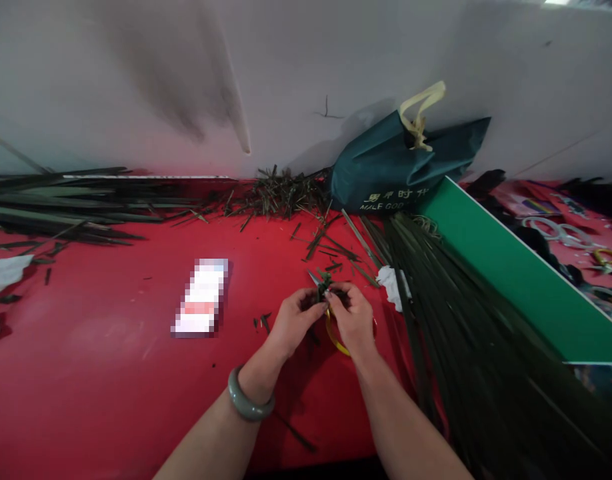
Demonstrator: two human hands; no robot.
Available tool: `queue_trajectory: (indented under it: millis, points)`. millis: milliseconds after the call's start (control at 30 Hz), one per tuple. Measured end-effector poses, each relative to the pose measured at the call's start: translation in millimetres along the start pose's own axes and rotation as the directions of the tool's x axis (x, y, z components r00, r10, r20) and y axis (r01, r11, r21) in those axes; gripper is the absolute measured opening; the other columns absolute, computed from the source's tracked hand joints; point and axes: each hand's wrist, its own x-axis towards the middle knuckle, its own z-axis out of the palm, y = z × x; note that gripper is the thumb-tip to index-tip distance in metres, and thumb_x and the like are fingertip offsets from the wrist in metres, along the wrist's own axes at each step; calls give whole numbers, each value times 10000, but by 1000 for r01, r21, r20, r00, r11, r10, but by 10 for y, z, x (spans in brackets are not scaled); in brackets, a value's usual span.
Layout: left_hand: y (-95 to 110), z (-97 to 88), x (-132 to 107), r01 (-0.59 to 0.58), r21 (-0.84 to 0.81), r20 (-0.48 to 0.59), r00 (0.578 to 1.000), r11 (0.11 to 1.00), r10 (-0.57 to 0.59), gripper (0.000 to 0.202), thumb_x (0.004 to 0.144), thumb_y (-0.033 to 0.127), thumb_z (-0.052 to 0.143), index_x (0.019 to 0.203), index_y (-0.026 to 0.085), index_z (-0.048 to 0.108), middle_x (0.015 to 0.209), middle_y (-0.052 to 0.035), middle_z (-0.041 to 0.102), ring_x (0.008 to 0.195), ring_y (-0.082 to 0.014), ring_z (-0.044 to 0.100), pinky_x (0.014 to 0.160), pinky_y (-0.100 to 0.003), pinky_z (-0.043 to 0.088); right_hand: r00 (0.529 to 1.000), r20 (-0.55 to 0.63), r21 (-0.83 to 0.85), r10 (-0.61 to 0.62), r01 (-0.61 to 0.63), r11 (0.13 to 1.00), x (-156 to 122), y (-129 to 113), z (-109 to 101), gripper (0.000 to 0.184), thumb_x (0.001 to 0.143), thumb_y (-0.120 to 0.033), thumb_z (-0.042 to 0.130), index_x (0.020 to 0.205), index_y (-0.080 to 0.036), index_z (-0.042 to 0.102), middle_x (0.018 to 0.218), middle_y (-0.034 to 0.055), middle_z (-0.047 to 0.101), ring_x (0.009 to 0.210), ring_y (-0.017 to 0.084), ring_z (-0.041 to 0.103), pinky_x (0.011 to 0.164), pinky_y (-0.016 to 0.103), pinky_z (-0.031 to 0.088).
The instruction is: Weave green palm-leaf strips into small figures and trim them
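Observation:
Close together over the red table, my left hand (295, 322) and my right hand (355, 319) pinch a small dark green piece of folded leaf strip (325, 285) between thumbs and fingers. Its exact shape is partly hidden by the fingertips. Scissors with a yellow handle (337, 341) lie under the hands, mostly covered by my right hand; their metal tip (313, 277) shows past the fingers. A grey-green bangle (249, 399) circles my left wrist.
Long dark green leaf strips (466, 320) spread along the right, beside a green board (511, 280). Leaf scraps (286, 193) pile at the back near a dark teal bag (376, 173). A phone (201, 297) lies left; more long leaves (76, 203) lie far left. White tissue (392, 287) is at right.

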Motion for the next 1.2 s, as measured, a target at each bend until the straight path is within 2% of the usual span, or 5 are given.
queue_trajectory:
  millis: [133,300,433,1033,1200]
  points:
    - [6,0,-7,50,23,8,999,998,-50,220,648,250,609,828,124,622,758,-25,639,699,-123,555,683,-240,426,999,-6,142,-47,47,989,-29,-33,2,245,687,-304,586,888,-181,521,742,26,615,667,152,592,633,294,496]
    - [25,-19,-7,184,-284,26,983,941,-184,192,652,253,617,801,133,603,660,5,606,548,-74,528,586,-204,422,989,-130,113,-71,86,990,-22,-36,-16,229,742,-325,527,913,-172,525,833,57,615,746,162,591,671,304,493]
    - [40,-21,-8,180,-401,69,984,898,-166,179,654,234,619,799,131,598,669,-8,611,582,-87,551,644,-228,440,998,39,45,-51,50,998,-5,2,-9,236,747,-328,527,920,-172,567,870,62,621,753,172,598,663,309,500]
    - [65,4,-31,184,-304,78,983,935,-168,202,623,251,639,764,115,593,629,-6,571,572,-87,524,625,-236,442,997,-34,1,-66,66,998,-21,-15,14,137,718,-288,548,792,-178,582,711,23,640,610,152,596,556,277,501]
    - [26,9,-24,123,-241,82,991,963,-106,208,690,241,560,856,125,610,695,-20,608,613,-98,533,652,-244,437,954,18,-169,-299,298,939,-45,-12,8,73,745,-259,533,764,-205,577,737,24,626,678,157,595,641,301,500]
